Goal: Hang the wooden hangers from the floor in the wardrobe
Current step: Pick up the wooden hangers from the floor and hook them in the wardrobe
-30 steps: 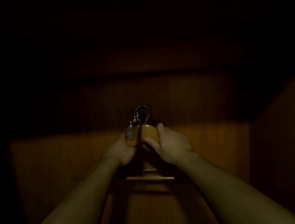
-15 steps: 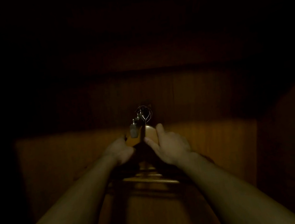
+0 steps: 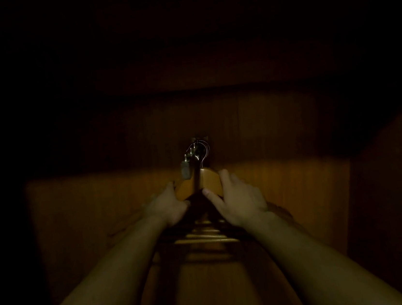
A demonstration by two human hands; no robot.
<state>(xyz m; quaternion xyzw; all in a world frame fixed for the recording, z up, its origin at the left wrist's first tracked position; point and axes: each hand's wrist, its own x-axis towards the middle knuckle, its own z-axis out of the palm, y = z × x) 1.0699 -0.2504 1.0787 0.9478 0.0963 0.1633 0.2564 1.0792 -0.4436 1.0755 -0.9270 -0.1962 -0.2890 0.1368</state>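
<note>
In the dim wardrobe (image 3: 287, 182), the hangers (image 3: 200, 184) sit bunched between both hands. The left hand (image 3: 167, 208) grips their left shoulder and the right hand (image 3: 238, 199) clasps the right, thumb on the near face. The hooks (image 3: 198, 150) rise beyond.

1. My left hand (image 3: 168, 204) holds the wooden hangers (image 3: 199, 185) from the left, and my right hand (image 3: 236, 198) holds them from the right.
2. Their hooks (image 3: 198, 150) rise above and beyond my hands.
3. The wardrobe's back panel (image 3: 287, 179) stands behind everything, and its side wall (image 3: 395, 179) lies to the right.
</note>
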